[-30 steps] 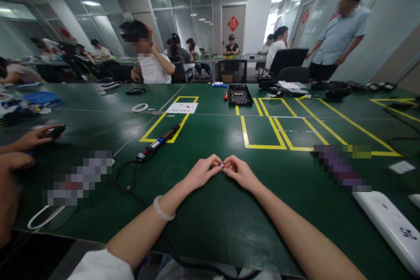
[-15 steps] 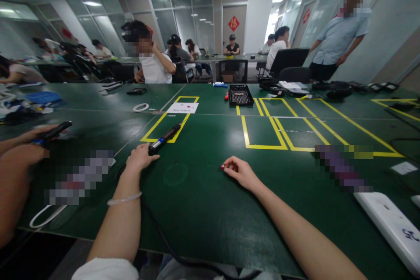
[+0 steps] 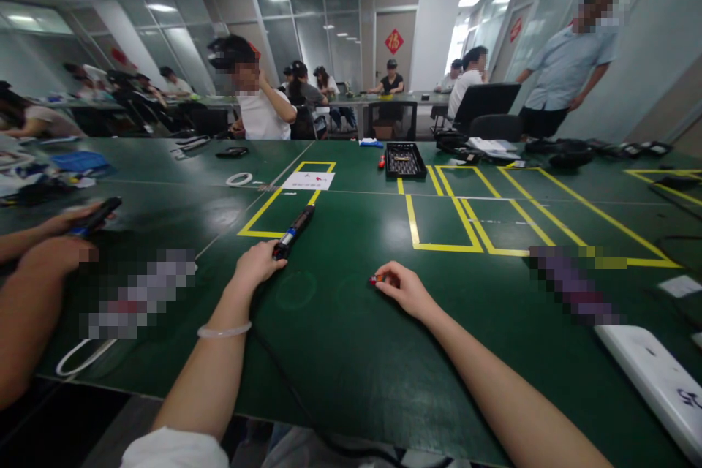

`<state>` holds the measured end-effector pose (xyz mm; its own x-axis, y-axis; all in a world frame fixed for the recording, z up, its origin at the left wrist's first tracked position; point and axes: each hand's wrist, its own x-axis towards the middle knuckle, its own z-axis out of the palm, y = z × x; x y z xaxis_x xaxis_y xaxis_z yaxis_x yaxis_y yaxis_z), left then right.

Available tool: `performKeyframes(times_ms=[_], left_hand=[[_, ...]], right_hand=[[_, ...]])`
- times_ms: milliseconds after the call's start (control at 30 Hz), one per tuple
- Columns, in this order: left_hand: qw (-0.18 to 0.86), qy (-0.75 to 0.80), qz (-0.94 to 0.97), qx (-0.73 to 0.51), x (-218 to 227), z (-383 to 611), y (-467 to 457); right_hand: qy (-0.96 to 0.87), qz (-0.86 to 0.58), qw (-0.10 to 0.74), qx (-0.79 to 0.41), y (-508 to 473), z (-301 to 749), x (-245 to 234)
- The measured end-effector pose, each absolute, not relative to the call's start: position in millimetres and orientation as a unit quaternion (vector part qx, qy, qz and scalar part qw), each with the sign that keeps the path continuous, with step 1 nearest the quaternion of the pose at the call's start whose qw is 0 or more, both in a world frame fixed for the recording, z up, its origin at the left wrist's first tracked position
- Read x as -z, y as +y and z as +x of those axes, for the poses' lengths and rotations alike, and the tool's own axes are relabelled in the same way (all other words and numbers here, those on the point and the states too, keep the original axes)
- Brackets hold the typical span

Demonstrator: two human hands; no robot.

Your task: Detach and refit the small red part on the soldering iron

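Note:
My left hand point(image 3: 259, 265) is closed around the rear end of a black corded electric screwdriver point(image 3: 295, 230) with a blue and silver band. The tool slants away to the right, its far end by the corner of a yellow tape outline. A black cable point(image 3: 282, 374) runs below the left wrist toward the table's front edge. My right hand point(image 3: 404, 287) rests low over the green table point(image 3: 351, 351), fingers curled and pinching a small red piece point(image 3: 375, 280). Fingers hide most of that piece, so its kind is unclear.
A black tray point(image 3: 406, 161) with small parts stands farther back, a red object point(image 3: 382, 161) beside it. White paper point(image 3: 308, 180) lies within yellow tape. A white power strip point(image 3: 650, 373) is at right. A co-worker's hands point(image 3: 69, 248) hold a dark tool at left.
My left hand has shifted right with the electric screwdriver, which now points more steeply away. My right hand keeps its pinch on the small red piece in about the same spot.

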<state>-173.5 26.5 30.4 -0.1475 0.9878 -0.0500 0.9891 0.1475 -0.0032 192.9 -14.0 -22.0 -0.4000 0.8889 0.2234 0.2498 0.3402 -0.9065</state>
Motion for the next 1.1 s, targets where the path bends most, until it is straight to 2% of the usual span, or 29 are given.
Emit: performKeyframes(times_ms=[233,467,800,1100], left_hand=[[0.012,0.679,0.734,-0.030,-21.7,-104.8,20.1],[0.051,0.561,0.819,-0.107,-7.8,-38.9,1.7],[0.080,0.487,0.865,-0.094,-7.1,-3.0,-16.2],[0.085,0.467,0.875,-0.090,-10.7,-5.4,-17.9]], right_hand=[[-0.720,-0.379,0.394,-0.429,-14.1,189.6,25.3],[-0.774,-0.363,0.405,-0.324,-17.9,188.9,20.9],[-0.854,-0.387,0.311,-0.157,-20.9,188.1,22.2],[-0.875,-0.368,0.292,-0.122,-20.9,190.8,17.7]])
